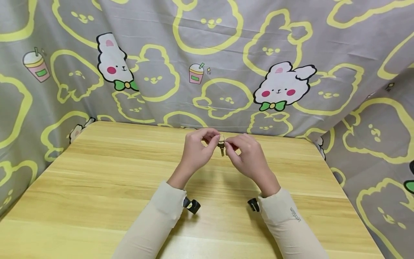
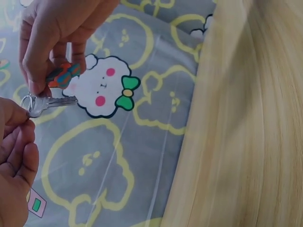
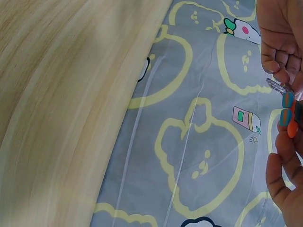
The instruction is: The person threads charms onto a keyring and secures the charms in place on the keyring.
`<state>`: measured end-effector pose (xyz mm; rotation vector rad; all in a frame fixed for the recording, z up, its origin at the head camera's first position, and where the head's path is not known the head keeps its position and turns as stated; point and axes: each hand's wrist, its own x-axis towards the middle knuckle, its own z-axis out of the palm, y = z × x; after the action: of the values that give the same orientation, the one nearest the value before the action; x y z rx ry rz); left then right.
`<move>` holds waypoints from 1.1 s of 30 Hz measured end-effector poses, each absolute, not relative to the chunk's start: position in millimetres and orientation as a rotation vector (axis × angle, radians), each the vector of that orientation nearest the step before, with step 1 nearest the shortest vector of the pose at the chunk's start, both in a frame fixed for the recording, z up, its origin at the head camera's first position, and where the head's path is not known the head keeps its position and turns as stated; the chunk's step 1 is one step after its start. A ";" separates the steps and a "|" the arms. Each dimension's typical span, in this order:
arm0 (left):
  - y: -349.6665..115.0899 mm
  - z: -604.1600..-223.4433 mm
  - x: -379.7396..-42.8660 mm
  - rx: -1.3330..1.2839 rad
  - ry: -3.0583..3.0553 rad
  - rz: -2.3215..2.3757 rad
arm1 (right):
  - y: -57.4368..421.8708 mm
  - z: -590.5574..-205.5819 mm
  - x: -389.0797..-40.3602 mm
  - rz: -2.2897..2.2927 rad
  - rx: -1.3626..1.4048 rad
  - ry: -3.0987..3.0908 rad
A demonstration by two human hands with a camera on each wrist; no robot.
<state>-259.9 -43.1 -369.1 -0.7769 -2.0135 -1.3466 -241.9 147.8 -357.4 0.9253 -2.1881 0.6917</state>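
A metal key (image 1: 222, 151) hangs from a thin key ring (image 1: 221, 137) between the two hands, above the far part of the table. The left hand (image 1: 201, 145) pinches the key ring between thumb and forefinger. Opposite it, the right hand (image 1: 247, 151) holds a small orange and teal charm (image 2: 64, 75) at its fingertips, close beside the ring. Both hands also show in the right wrist view, with the charm (image 3: 287, 109) between them and the toothed key blade (image 3: 276, 86) sticking out. Whether the charm is joined to the ring is hidden by the fingers.
A light wood table (image 1: 113, 187) lies under the forearms. Behind its far edge hangs a grey curtain (image 1: 223, 68) with yellow outlines and white cartoon animals; it also surrounds the sides. Black wrist devices (image 1: 193, 206) sit near the cream cuffs (image 1: 169, 199).
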 end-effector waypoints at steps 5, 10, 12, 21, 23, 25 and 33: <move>-45.8 -368.9 -260.1 -0.751 -2.108 -1.375 | 147.6 -356.5 -241.0 0.725 0.920 -2.318; -52.9 -367.4 -261.6 -0.717 -2.343 -1.388 | 149.6 -357.5 -243.0 0.836 0.930 -2.563; -56.5 -367.3 -262.8 -0.719 -2.476 -1.381 | 151.6 -359.0 -244.9 0.885 0.947 -2.663; -57.9 -383.5 -266.0 -0.880 -3.058 -1.335 | 158.4 -371.3 -247.3 0.962 1.159 -3.207; -55.6 -389.3 -265.7 -0.895 -3.111 -1.319 | 158.5 -376.5 -248.0 0.925 1.179 -3.250; -53.7 -395.1 -265.7 -0.874 -3.143 -1.309 | 158.1 -381.9 -248.9 0.904 1.174 -3.274; -52.7 -409.2 -268.1 -0.691 -3.197 -1.336 | 153.0 -392.5 -251.0 0.924 1.183 -3.301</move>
<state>-268.1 -52.7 -409.2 -0.6912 -3.1967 -1.3356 -251.0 153.0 -392.5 1.1831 -3.3013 0.9237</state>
